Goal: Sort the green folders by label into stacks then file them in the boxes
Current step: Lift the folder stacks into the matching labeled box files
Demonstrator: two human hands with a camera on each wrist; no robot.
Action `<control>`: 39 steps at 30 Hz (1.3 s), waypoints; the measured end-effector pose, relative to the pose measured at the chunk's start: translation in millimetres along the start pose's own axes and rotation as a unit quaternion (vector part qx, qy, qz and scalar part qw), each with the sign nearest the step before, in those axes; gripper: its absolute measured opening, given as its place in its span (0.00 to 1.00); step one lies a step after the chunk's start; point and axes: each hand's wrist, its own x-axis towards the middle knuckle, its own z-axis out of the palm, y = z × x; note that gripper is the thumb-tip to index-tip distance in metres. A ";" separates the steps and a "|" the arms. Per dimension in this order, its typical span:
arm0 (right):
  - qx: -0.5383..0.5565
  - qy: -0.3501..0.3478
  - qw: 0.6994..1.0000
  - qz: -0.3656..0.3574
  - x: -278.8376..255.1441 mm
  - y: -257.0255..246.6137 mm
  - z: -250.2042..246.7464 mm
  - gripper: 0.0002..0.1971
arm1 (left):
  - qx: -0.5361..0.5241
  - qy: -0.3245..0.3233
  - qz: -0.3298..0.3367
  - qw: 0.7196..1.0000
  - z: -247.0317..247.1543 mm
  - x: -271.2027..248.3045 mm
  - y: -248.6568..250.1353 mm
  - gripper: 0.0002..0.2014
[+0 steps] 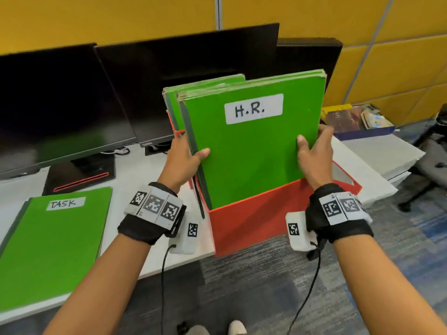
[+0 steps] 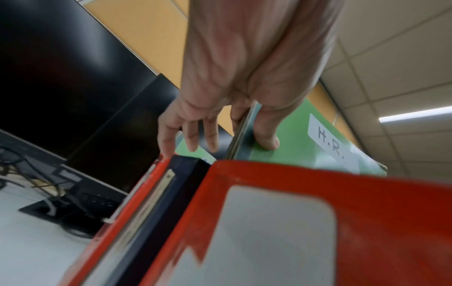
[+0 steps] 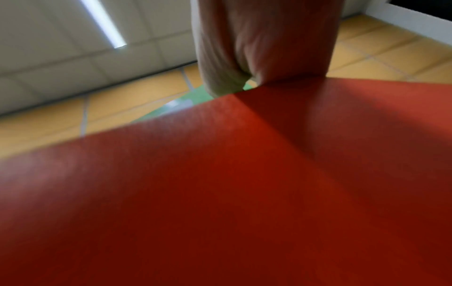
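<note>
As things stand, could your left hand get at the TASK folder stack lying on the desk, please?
Probably not yet: the left hand grips the H.R. folders going into the red box. Once freed, the TASK stack lies uncovered on its side.

Yellow padded wall panels [image 1: 399, 32] rise behind dark monitors [image 1: 60, 102] on a white desk [image 1: 145, 172], above grey-blue carpet [image 1: 242, 281]; what looks like an office chair [image 1: 430, 160] stands at right.
</note>
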 end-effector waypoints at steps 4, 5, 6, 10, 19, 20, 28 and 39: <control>-0.037 0.023 0.998 0.034 2.3 -5.4 12.1 0.22 | -0.006 -0.004 -0.027 1.000 2.1 -9.5 -4.9 0.32; -0.056 0.019 0.997 0.046 4.1 -7.0 14.6 0.24 | -0.015 0.006 -0.025 1.000 3.1 -8.0 -5.3 0.28; -0.074 0.011 0.995 0.059 6.1 -6.9 17.2 0.26 | -0.023 0.014 -0.027 0.999 4.1 -7.9 -3.1 0.26; -0.115 -0.022 0.992 0.051 11.1 -9.2 22.6 0.29 | -0.005 0.037 -0.040 0.999 9.4 -3.0 -3.7 0.36; -0.134 -0.028 0.990 0.020 16.8 -3.5 26.8 0.20 | 0.070 0.119 -0.043 0.989 15.3 -2.3 2.7 0.18; -0.138 -0.028 0.990 0.019 17.9 -2.9 27.0 0.21 | 0.073 0.124 -0.040 0.989 15.3 -1.6 2.3 0.16; -0.261 -0.112 0.959 0.010 18.3 0.3 30.1 0.31 | 0.111 0.105 0.098 0.983 6.5 0.6 0.9 0.17; -0.260 -0.116 0.958 -0.035 -7.1 -15.1 24.4 0.32 | 0.116 0.035 0.145 0.982 0.4 -13.9 -12.9 0.24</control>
